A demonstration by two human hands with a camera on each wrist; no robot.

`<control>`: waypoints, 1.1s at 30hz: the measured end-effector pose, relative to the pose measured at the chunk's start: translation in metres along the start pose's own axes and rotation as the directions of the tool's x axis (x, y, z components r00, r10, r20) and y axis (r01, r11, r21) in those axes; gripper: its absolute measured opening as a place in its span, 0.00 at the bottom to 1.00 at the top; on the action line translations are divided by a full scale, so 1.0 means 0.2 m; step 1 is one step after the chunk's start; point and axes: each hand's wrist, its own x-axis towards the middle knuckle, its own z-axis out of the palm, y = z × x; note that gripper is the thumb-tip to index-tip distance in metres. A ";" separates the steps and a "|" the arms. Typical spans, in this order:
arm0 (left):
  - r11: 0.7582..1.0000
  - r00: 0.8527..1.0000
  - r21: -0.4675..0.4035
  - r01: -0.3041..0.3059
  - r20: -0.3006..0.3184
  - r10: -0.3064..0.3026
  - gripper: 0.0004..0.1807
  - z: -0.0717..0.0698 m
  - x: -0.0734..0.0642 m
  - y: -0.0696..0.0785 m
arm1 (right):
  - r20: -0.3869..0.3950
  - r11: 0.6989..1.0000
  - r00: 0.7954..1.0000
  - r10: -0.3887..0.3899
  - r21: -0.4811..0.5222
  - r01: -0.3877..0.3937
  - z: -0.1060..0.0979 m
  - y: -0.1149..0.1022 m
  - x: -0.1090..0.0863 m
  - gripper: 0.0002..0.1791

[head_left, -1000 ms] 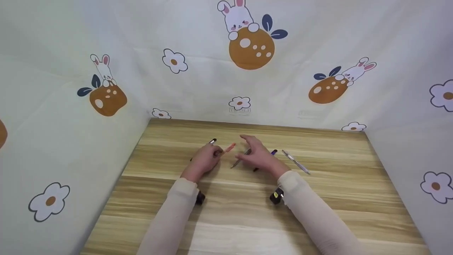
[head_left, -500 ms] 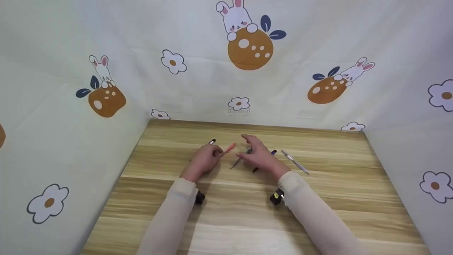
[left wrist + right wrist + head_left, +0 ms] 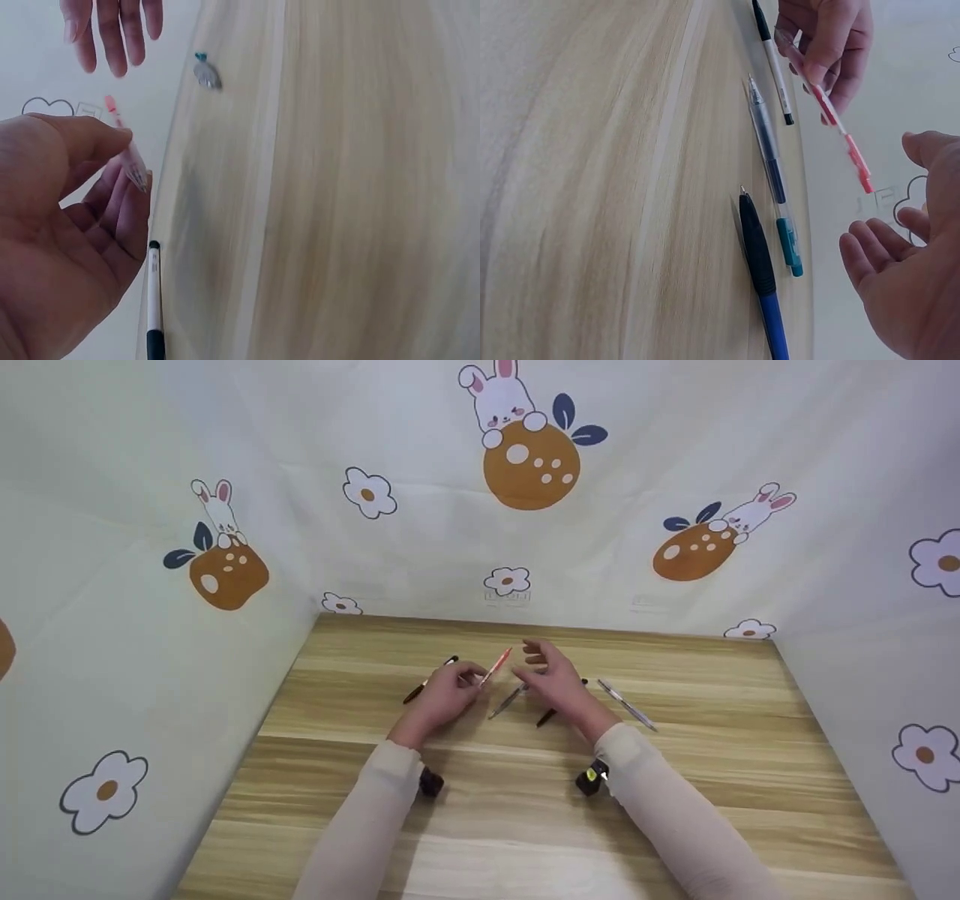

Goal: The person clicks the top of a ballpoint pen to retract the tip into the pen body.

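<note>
Red pen [image 3: 498,662] is what we see raised above the wooden table [image 3: 487,840], pinched between the thumb and fingers of the left hand [image 3: 444,696], tilted, its red end pointing up and toward the right hand [image 3: 559,688] but well apart from it. We find the right hand wide, thumb held away from the loosely bent fingers, its palm turned to the left hand. Below and beside it, on the table, we make out a clear pen with a teal end [image 3: 769,146] and a blue pen with a black grip [image 3: 759,255], lying near each other. Another clear pen [image 3: 627,705] lies farther to the person's right. Just left of the left hand, partly covered by it in the head view, we see a white pen with black ends [image 3: 154,289]. Behind everything, we see a pale cloth [image 3: 420,540] printed with rabbits, orange fruit and flowers.
</note>
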 end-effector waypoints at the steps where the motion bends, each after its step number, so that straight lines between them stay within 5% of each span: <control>1: 1.000 1.000 -0.029 -0.001 0.003 0.001 0.15 0.01 0.00 0.01 | -0.008 1.000 1.000 0.003 0.018 -0.003 0.00 0.00 0.00 0.36; 10: 0.975 0.998 -0.219 -0.024 0.053 0.036 0.21 0.07 -0.01 0.06 | -0.083 0.982 0.997 0.004 0.190 0.012 -0.02 -0.01 -0.01 0.31; 19: 0.922 0.996 -0.387 -0.019 0.075 0.052 0.19 0.15 -0.01 0.11 | -0.101 0.931 0.994 0.029 0.364 0.010 -0.03 -0.03 -0.04 0.28; 33: 0.854 0.988 -0.521 0.001 0.131 0.079 0.20 0.24 -0.02 0.16 | -0.099 0.861 0.993 0.057 0.508 0.001 -0.06 -0.07 -0.07 0.28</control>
